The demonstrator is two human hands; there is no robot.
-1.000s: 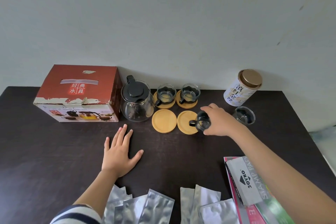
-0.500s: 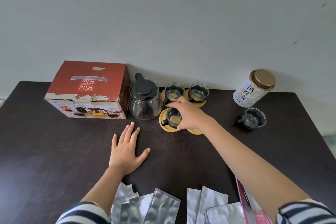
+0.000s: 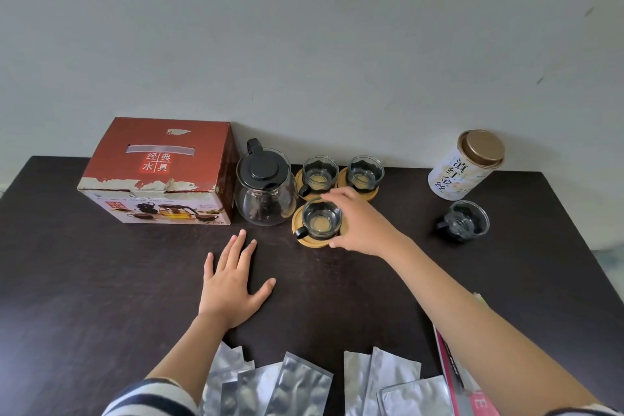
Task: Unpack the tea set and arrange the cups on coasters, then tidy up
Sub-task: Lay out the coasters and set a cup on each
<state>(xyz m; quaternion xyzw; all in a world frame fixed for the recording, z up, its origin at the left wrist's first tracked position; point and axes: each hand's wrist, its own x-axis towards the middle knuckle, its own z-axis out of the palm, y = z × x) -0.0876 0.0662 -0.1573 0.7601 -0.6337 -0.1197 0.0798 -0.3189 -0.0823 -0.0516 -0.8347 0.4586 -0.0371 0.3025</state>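
Note:
Three glass cups with black handles stand on round bamboo coasters beside the glass teapot (image 3: 265,191): two at the back (image 3: 320,172) (image 3: 365,170) and a front cup (image 3: 320,221) on the front left coaster (image 3: 312,242). My right hand (image 3: 361,224) curls round the right side of that front cup, index finger over the rim and thumb low by the coaster. It covers what lies just to the right of that coaster. Another cup (image 3: 466,221) sits on the bare table at the right. My left hand (image 3: 233,284) rests flat on the dark table (image 3: 101,280).
A closed red cardboard box (image 3: 158,172) stands left of the teapot against the wall. A white tea tin (image 3: 467,165) with a gold lid stands at the back right. Several silver foil sachets (image 3: 297,385) and a pink packet (image 3: 462,392) lie along the near edge.
My right hand carried a cup from the right, past the front right coaster, and set it on the front left coaster. The left hand stayed flat.

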